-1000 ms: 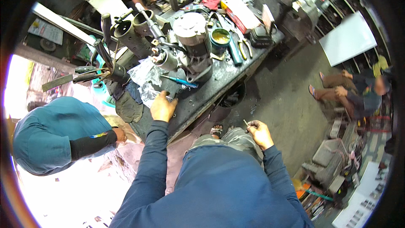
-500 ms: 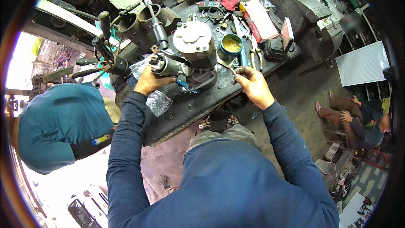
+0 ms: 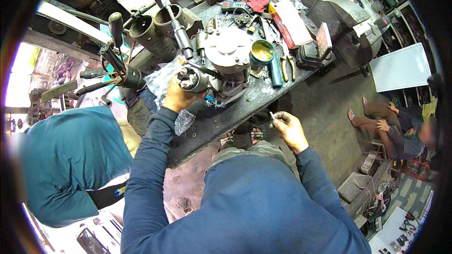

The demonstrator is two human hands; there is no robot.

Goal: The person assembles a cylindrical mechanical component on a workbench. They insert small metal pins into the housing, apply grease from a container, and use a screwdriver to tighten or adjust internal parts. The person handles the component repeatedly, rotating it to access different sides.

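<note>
On the bench stands a large round motor housing (image 3: pixel 229 49) with a pale metal end cover. Close to its left side, my left hand (image 3: pixel 176 98) grips a short metal cylinder (image 3: pixel 197 81), whose end faces up and shows fittings inside. The cylinder seems joined to the housing, though the contact is hidden. Off the bench's near edge, my right hand (image 3: pixel 291 131) pinches a short, thin stick (image 3: pixel 271 115) between thumb and fingers. An open tin of yellowish grease (image 3: pixel 262 51) sits right of the housing. Clear plastic wrapping (image 3: pixel 162 76) lies beside my left hand.
Pliers (image 3: pixel 287 63), a teal tube (image 3: pixel 276 73) and a red-and-white box (image 3: pixel 289 24) lie at the right. Behind is a large vise-like metal block (image 3: pixel 346 23). Metal cylinders (image 3: pixel 149 35) stand back left. One person (image 3: pixel 77 155) bends at left; another (image 3: pixel 398 122) sits at right.
My right hand has drawn back toward me from beside the grease tin, still pinching the stick. My left hand keeps its grip on the cylinder; cylinder and housing appear shifted slightly right and nearer.
</note>
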